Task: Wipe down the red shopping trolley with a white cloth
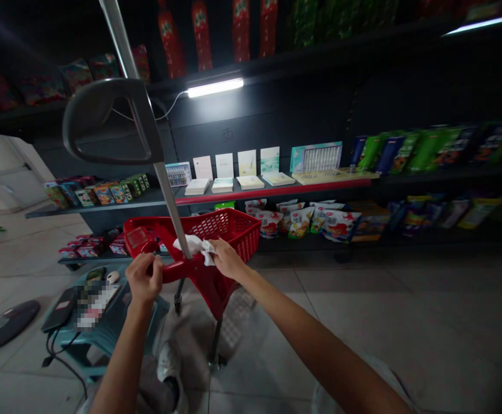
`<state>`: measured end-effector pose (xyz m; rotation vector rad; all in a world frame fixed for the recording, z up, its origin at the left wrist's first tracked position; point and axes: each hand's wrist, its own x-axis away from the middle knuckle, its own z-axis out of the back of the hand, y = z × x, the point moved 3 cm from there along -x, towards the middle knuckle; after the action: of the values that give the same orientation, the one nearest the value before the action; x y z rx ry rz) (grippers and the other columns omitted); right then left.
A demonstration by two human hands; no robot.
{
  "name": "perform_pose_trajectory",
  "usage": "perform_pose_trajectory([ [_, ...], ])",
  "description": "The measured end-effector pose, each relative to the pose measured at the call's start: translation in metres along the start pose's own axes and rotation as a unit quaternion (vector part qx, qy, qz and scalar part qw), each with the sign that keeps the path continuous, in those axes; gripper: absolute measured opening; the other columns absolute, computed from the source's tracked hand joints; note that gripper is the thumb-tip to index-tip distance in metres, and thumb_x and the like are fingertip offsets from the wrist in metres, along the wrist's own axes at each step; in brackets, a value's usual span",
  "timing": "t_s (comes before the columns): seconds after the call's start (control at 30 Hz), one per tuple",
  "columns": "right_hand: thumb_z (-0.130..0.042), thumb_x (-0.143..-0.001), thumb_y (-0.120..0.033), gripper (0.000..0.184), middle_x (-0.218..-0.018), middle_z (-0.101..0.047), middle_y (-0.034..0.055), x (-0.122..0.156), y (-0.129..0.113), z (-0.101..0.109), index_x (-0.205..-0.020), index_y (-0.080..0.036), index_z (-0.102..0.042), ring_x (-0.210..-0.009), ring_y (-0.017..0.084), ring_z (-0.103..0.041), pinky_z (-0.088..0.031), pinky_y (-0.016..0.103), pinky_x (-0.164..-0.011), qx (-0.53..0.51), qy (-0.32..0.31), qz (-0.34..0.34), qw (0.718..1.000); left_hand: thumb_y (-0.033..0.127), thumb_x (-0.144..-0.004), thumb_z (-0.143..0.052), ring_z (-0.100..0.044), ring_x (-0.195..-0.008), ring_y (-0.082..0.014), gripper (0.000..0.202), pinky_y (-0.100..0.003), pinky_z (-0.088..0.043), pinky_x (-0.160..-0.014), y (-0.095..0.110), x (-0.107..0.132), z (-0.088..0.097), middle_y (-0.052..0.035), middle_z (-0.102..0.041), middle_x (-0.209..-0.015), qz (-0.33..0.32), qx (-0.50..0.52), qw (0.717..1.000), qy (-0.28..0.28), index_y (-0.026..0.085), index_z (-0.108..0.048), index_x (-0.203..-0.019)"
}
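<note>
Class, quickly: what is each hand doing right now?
Left hand: closed, gripping the red shopping trolley's frame.
Right hand: closed, pinching a white cloth.

The single head-worn camera looks forward and down.

We're in a shop! Dark shelves line the right, packed with snack bags, and there's a red shopping basket front and centre.
</note>
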<state>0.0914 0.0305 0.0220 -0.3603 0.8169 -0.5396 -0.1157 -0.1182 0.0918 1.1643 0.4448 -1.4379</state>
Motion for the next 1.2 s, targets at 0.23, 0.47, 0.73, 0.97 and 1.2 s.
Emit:
perform_pose_trajectory([
  [0.23,-0.048,-0.099,-0.017,0.042,-0.14,-0.064,0.0109,0.012,0.056,0.006,-0.14,-0.02,-0.058,-0.133,0.021,-0.056,-0.023,0.054,-0.125,0.091,-0.01,-0.058,0.994,0.034,-0.101,-0.038,-0.066,-0.1,-0.0232,0.035,-0.035,-0.047,-0.095,-0.03,0.003,0.003,-0.0079,-0.071,-0.088,0.037,-0.028,0.997,0.055,0.021,-0.063,-0.08],
  [0.47,-0.046,-0.104,-0.027,0.041,-0.147,-0.059,0.0132,0.018,0.084,0.013,-0.144,-0.021,-0.055,-0.14,0.025,-0.051,-0.018,0.066,-0.123,0.13,0.011,-0.101,0.986,0.036,-0.105,-0.033,-0.065,-0.103,-0.0272,0.04,-0.041,-0.045,-0.098,-0.026,-0.008,0.008,-0.0107,-0.073,-0.1,0.102,-0.159,0.982,0.03,0.021,-0.07,-0.098],
  [0.73,-0.05,-0.103,-0.031,0.043,-0.149,-0.059,0.0093,0.033,0.085,0.014,-0.146,-0.025,-0.054,-0.149,0.025,-0.042,-0.011,0.068,-0.124,0.139,0.031,-0.116,0.983,0.049,-0.103,-0.041,-0.068,-0.095,-0.0253,0.042,-0.035,-0.045,-0.084,0.022,-0.023,-0.004,-0.0087,-0.075,-0.106,0.058,-0.21,0.971,-0.1,0.023,-0.071,-0.113],
  [0.97,-0.048,-0.103,-0.031,0.042,-0.145,-0.062,0.0098,0.044,0.092,0.031,-0.144,-0.026,-0.057,-0.14,0.024,-0.052,-0.017,0.064,-0.125,0.158,0.008,-0.092,0.983,0.065,-0.096,-0.044,-0.064,-0.085,-0.0296,0.055,-0.043,-0.04,-0.087,0.028,-0.021,-0.023,-0.0127,-0.071,-0.082,0.013,-0.323,0.928,-0.184,0.023,-0.076,-0.082],
  [1.2,-0.041,-0.102,-0.035,0.043,-0.147,-0.06,0.0109,0.112,0.161,0.088,-0.139,-0.023,-0.059,-0.144,0.028,-0.046,-0.028,0.06,-0.12,0.191,0.153,-0.197,0.949,0.068,-0.089,-0.058,-0.064,-0.091,-0.0317,0.046,-0.044,-0.039,-0.087,0.001,-0.027,-0.014,-0.0104,-0.071,-0.083,-0.033,-0.276,0.937,-0.213,0.026,-0.078,-0.091],
])
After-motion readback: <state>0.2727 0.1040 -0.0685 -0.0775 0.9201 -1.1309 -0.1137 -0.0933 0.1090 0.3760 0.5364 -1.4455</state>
